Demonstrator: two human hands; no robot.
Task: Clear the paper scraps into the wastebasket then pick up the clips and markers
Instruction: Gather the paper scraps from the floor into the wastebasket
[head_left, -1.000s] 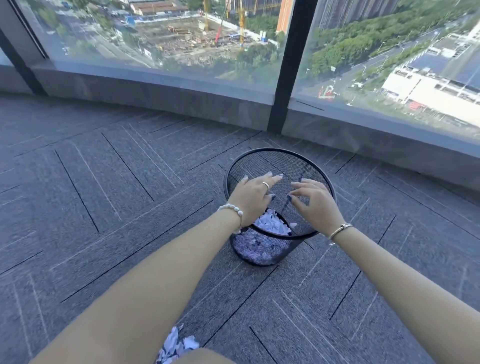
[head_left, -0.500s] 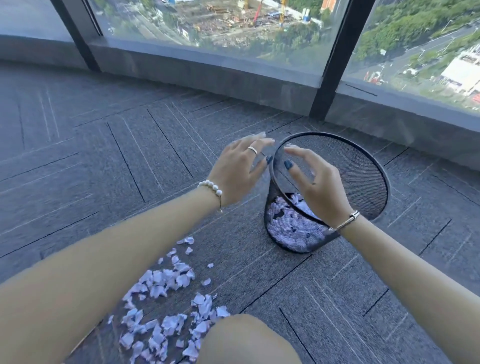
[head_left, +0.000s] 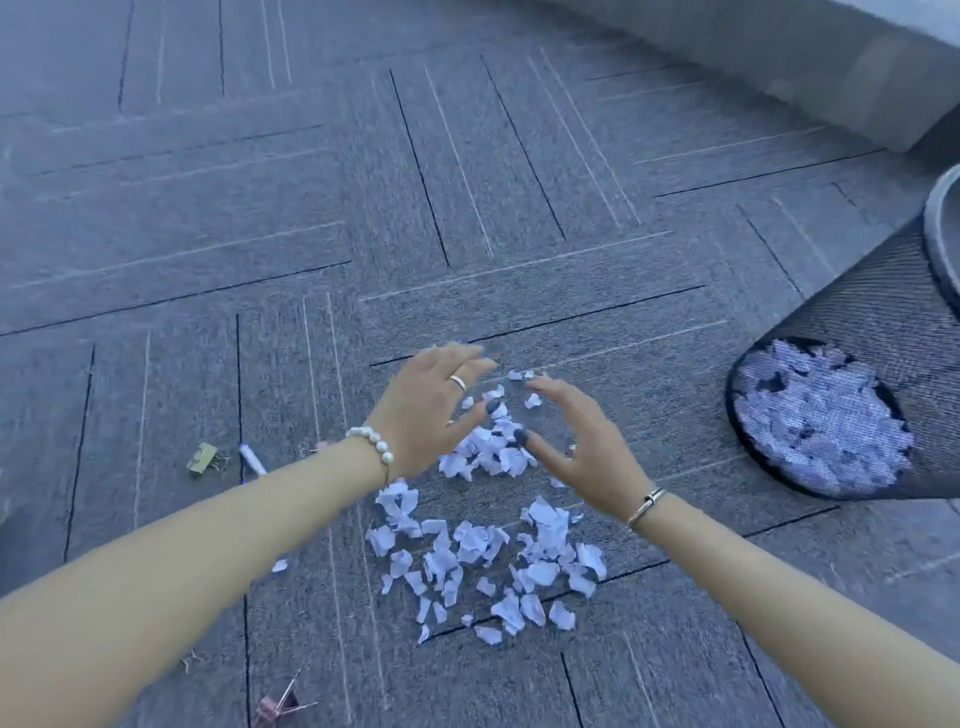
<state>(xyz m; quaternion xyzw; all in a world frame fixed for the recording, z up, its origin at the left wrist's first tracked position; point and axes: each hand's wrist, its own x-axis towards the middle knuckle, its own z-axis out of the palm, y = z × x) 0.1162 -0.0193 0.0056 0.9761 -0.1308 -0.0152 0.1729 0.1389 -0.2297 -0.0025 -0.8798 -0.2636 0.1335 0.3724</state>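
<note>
many paper scraps (head_left: 483, 540) are still lying on the carpet, though the mesh wastebasket (head_left: 852, 415) just right is already holding a layer. left hand (head_left: 431, 415) and right hand (head_left: 587, 457) are hovering with fingers released, empty; binder clips (head_left: 201, 459) and a marker (head_left: 253, 459) are waiting.

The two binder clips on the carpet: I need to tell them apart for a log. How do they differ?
The gold clip lies left of the left arm, beside a white marker; the pink clip lies at the bottom edge, below that arm. The pink clip's wire handles stick out plainly; the gold clip's look blurred. Both rest untouched on the carpet.
</note>
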